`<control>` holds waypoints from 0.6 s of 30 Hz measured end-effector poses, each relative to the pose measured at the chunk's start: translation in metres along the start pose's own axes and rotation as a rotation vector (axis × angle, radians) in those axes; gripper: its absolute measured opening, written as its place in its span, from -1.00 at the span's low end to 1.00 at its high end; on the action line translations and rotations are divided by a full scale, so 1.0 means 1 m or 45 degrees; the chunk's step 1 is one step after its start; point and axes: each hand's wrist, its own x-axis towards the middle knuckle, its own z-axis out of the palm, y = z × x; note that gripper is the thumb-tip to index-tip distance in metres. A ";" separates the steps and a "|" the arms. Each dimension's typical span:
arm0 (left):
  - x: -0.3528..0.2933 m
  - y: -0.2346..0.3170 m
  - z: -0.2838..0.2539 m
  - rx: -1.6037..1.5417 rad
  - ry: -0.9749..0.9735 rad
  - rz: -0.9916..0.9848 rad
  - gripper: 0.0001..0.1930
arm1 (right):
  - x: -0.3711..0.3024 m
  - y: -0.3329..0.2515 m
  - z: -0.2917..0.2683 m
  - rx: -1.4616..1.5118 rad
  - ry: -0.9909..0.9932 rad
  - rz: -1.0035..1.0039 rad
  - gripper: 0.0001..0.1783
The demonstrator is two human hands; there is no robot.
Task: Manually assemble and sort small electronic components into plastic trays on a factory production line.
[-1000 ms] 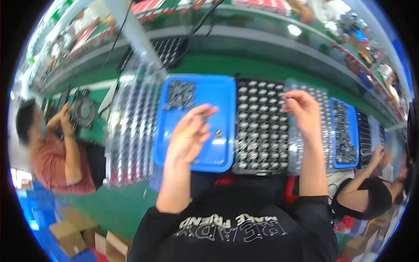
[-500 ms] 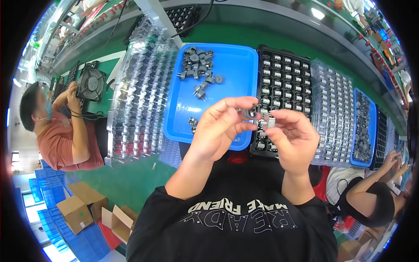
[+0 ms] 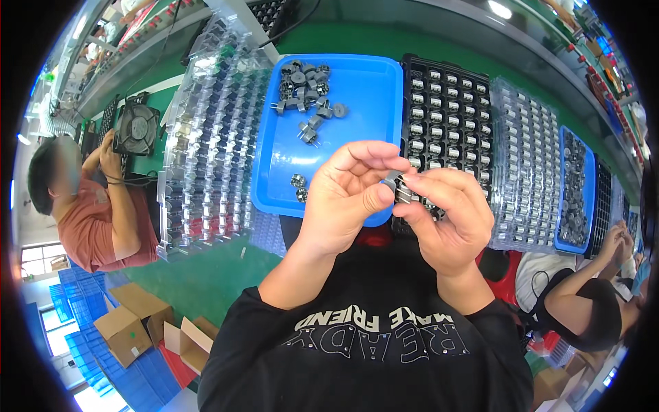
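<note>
My left hand pinches a round grey plastic part between thumb and fingers, above the near right edge of a blue tray. Against it, my right hand grips a small silver metal cylinder with thumb and forefinger. The two parts touch or nearly touch; the fingers hide exactly how they meet. At the tray's far left lies a pile of grey round parts with metal prongs, and a couple more sit near its front left.
Right of the blue tray stands a black tray with rows of silver cylinders, then clear plastic trays and another blue tray. Stacked clear trays are at left. A co-worker handles a black fan; another person sits at right.
My hands have drawn together, bringing the silver cylinder from beside the grey part up against it. The view has shifted slightly, so the trays appear a little higher.
</note>
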 end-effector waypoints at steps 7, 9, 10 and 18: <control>-0.004 0.002 -0.007 0.054 -0.012 0.024 -0.45 | 0.001 -0.001 0.001 -0.004 -0.029 -0.001 -0.62; -0.004 0.001 -0.009 0.086 -0.021 0.037 -0.45 | -0.003 0.001 0.003 0.015 -0.043 -0.009 -0.62; -0.004 0.001 -0.010 0.071 -0.017 0.020 -0.47 | -0.005 0.002 0.004 0.017 -0.041 0.026 -0.62; -0.006 -0.002 -0.012 -0.045 -0.021 -0.038 -0.54 | -0.007 0.003 0.004 0.018 -0.095 0.068 -0.60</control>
